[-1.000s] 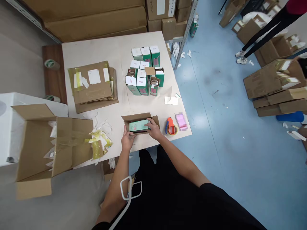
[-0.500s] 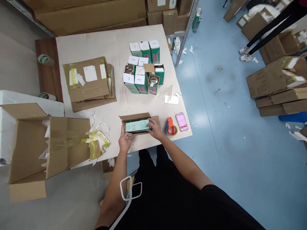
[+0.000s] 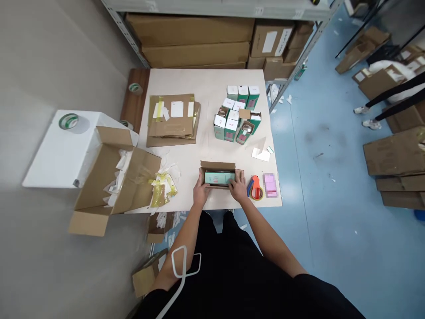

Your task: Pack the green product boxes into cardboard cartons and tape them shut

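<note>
A small open cardboard box [image 3: 217, 165] stands at the front edge of the table, its right end flap folded outward. Inside it lies a light green carton [image 3: 219, 178], long side across. My left hand [image 3: 200, 191] grips the left end of the cardboard box, thumb near the rim. At the opposite end, my right hand [image 3: 238, 187] is closed around the wall and flap, with its fingertips close to the carton. Just right of that hand is an orange and blue tape dispenser [image 3: 255, 188].
Several green-and-white cartons [image 3: 231, 127] stand grouped farther back. Flattened cardboard [image 3: 172, 128] is stacked at left. A large open box [image 3: 141, 179] and crumpled tape scraps [image 3: 164, 188] are nearer. A pink blurred item [image 3: 270, 185] lies by the right edge. A metal shelf [image 3: 215, 8] rises behind.
My right hand has gone from the top of the green carton to the right end of the cardboard box. My left hand stays at the left end. The camera view has shifted.
</note>
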Motion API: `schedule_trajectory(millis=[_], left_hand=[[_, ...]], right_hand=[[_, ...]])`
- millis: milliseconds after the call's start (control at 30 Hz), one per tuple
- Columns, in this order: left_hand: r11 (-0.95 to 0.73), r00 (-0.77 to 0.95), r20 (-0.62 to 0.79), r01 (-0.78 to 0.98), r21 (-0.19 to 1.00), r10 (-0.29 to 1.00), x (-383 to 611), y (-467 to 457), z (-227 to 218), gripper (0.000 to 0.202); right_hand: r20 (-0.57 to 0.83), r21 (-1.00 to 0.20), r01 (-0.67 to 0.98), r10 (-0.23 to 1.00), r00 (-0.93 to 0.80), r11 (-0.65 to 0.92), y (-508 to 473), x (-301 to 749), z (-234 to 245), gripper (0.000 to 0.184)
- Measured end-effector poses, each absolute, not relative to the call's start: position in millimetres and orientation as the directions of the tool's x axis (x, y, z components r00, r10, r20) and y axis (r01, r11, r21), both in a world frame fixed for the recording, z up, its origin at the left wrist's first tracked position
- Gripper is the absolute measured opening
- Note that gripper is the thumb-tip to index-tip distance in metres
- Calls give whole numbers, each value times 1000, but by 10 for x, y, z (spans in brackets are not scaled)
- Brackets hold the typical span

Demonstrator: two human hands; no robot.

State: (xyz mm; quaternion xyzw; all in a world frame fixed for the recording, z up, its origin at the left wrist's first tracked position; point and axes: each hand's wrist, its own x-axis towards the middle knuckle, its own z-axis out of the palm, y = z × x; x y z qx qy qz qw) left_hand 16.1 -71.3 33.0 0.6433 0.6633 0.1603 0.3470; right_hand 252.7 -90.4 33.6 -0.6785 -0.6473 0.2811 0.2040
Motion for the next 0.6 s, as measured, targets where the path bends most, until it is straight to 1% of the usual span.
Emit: schedule_trajectory(millis=[67, 133, 300, 433, 533, 600], left_hand=[[103, 86, -241, 731, 675, 967, 171, -699, 365, 28], [87, 99, -218, 703, 706, 971, 168, -712, 419, 24], [33, 86, -108, 616, 787, 990, -37, -879, 623, 17], [5, 37, -36, 628, 778, 999, -429, -1068, 827, 17], [6, -22, 11, 651, 759, 1000, -765, -1232, 973, 19], [24, -71, 32, 667, 745, 997, -987, -1358, 1045, 22]], right_hand=[[-84, -645, 758, 995, 52, -94, -871, 2453, 414, 31], [-23, -668, 740, 996, 88, -81, -827, 2365, 525, 36], [104, -733, 679, 991, 85, 19, -645, 2067, 911, 43], [175, -749, 642, 984, -47, 163, -383, 1616, 1286, 45], [220, -747, 590, 952, -214, 305, -180, 1106, 1532, 46], [234, -740, 542, 907, -350, 400, -62, 713, 1639, 46]])
